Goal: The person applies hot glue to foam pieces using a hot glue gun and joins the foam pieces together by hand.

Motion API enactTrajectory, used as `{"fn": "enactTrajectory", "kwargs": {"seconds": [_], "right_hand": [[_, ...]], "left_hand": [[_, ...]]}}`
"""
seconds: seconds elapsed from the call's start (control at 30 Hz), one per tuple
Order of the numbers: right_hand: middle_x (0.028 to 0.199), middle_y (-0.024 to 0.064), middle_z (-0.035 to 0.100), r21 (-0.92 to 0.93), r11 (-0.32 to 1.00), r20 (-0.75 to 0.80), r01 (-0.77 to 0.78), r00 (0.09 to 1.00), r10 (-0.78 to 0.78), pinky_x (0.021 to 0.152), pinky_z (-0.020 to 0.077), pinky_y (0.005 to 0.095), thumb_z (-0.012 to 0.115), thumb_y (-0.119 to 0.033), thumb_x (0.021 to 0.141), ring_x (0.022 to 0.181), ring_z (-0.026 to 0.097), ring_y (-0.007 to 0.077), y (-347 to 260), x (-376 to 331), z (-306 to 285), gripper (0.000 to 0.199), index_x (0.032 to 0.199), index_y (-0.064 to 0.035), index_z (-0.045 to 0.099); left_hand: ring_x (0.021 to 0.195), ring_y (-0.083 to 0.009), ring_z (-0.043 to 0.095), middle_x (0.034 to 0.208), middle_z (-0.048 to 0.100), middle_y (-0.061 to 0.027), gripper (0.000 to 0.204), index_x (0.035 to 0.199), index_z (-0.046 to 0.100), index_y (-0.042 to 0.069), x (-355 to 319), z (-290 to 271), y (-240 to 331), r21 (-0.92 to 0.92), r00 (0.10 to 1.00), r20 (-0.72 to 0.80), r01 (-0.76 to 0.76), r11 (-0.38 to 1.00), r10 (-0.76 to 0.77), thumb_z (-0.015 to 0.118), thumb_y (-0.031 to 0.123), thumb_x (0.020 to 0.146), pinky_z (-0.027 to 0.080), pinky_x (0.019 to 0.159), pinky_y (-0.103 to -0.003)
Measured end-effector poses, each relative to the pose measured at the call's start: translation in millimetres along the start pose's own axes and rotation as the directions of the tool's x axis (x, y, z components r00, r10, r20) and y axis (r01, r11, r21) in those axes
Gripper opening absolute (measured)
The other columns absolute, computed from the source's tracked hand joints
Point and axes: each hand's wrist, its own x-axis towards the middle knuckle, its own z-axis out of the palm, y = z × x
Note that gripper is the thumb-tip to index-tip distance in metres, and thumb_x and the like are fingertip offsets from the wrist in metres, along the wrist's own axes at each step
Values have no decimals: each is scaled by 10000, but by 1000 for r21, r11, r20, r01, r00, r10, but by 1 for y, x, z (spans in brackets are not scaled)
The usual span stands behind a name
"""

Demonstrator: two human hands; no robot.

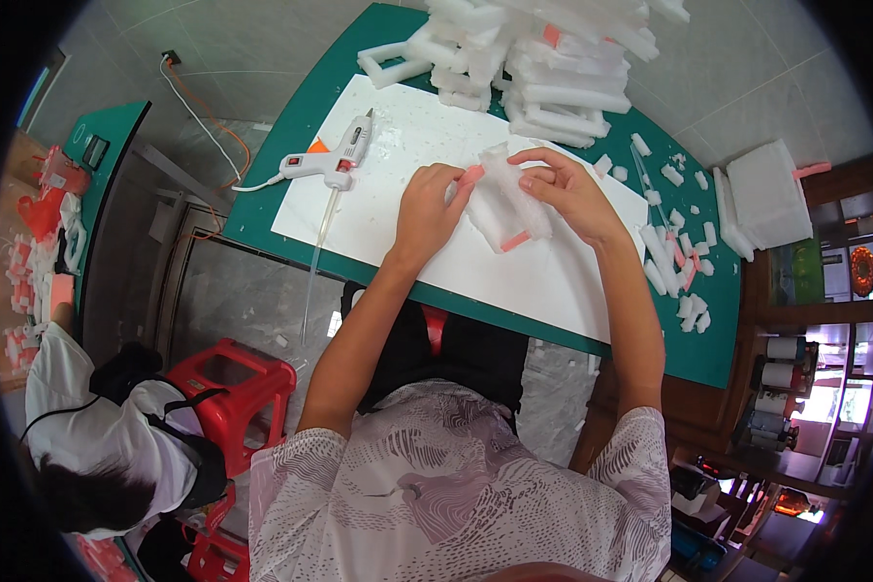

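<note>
A white foam frame (496,206) with a pink foam piece (516,241) on its near side is held tilted over the white sheet (359,218). My left hand (431,210) is closed at the frame's left edge, its thumb and fingertips pinching a pink foam strip (468,178) there. On the other side, my right hand (565,194) grips the frame's upper right part between thumb and fingers. To the left of my hands a white glue gun (335,161) lies on the sheet, a clear glue stick (324,225) sticking out of its back end.
Stacked white foam frames (563,82) fill the back of the green table (713,339). Loose foam scraps (684,247) lie at its right. Foam blocks (766,194) stand beyond the right edge. At left are a red stool (238,378) and another person (116,436) at a second table.
</note>
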Motion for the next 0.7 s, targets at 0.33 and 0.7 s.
{"fn": "enactTrajectory", "kwargs": {"seconds": [0.33, 0.7], "right_hand": [[907, 13, 703, -36, 999, 64, -16, 998, 18, 899, 413, 229, 645, -90, 930, 905, 574, 61, -1, 1, 1, 290, 1220, -76, 649], [895, -7, 694, -29, 999, 66, -25, 997, 26, 909, 410, 244, 646, -105, 936, 871, 567, 55, 4, 4, 1, 301, 1236, -84, 653]], "left_hand": [[855, -303, 627, 901, 675, -140, 145, 941, 674, -4, 0, 1, -2, -1, 1000, -16, 1, 1000, -1, 707, 126, 888, 491, 774, -380], [870, -315, 625, 918, 679, -139, 144, 949, 675, -2, 0, 0, -1, 22, 1000, -7, -19, 1000, 19, 719, 109, 869, 492, 789, -387]]}}
